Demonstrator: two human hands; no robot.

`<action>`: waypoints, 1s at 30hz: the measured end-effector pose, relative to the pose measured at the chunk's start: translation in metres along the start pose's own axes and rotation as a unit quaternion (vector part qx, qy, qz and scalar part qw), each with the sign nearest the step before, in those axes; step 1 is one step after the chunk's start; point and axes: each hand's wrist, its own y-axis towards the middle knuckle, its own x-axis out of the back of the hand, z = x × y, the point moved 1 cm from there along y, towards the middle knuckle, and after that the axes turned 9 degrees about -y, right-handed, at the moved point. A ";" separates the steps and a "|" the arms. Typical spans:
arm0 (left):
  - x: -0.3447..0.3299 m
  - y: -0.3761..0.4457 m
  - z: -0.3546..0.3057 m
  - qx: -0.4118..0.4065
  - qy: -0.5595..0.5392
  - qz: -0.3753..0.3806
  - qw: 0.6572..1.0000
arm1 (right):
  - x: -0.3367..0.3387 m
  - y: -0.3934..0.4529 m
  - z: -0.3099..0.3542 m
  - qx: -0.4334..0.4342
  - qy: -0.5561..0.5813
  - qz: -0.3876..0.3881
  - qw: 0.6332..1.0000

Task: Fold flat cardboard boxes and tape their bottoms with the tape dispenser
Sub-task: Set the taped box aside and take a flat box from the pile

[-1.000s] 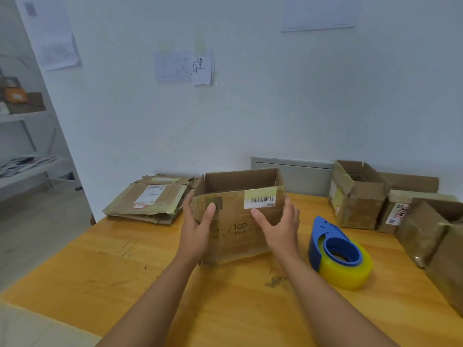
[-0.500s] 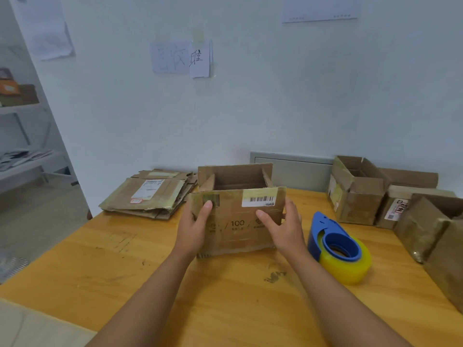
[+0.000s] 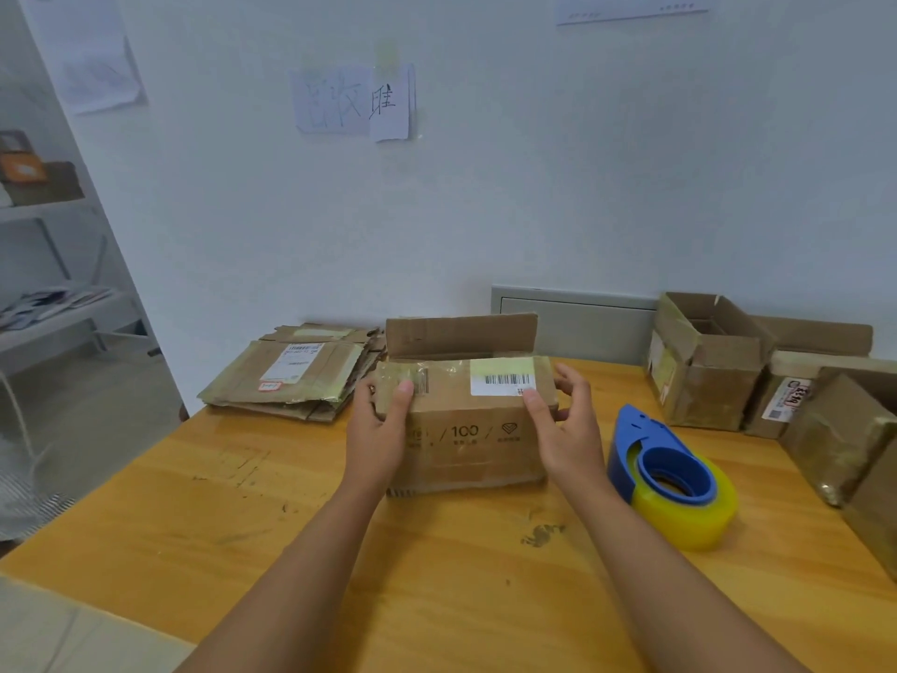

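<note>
The box [image 3: 466,425] stands on the table [image 3: 242,527], near its middle and toward the wall. Its near flap is folded down over the top, with yellowish tape and a white barcode label [image 3: 502,383] on it; the far flap [image 3: 461,335] stands upright behind. The front face carries the print "100".

The left hand [image 3: 378,429] grips the box's left end, thumb pressed on the folded flap near the corner, fingers hidden round the side. The right hand [image 3: 565,429] holds the right end, thumb on the flap just under the label, fingers curled behind the box's right edge.

Just right of the right hand lies the dispenser [image 3: 665,471], blue, on its side on the table, with a roll of yellowish tape on it, apart from the box.

To the left, at the table's far corner, is a stack [image 3: 291,376] of flat cartons, the top 1 bearing a white shipping label. Along the right edge stand made-up boxes [image 3: 708,376], several of them, some open at the top, the nearest cut off by the frame.

The table is yellow wood, scuffed, with dark marks in front of the box. Behind it runs a white wall [image 3: 534,187] with paper notes [image 3: 354,102] stuck on and a grey panel [image 3: 577,323] low down. At far left are white shelves [image 3: 43,211] holding papers, over a grey floor.
</note>
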 end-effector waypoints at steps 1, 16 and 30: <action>0.000 0.002 0.001 -0.002 0.004 -0.001 1.000 | 0.000 0.000 -0.001 0.000 -0.002 0.000 1.000; 0.001 0.005 0.001 -0.059 0.097 0.011 0.993 | -0.001 0.004 -0.006 0.046 -0.061 -0.006 0.997; 0.013 0.018 -0.001 -0.171 0.281 0.124 0.936 | 0.003 -0.003 -0.002 0.181 -0.265 0.032 0.947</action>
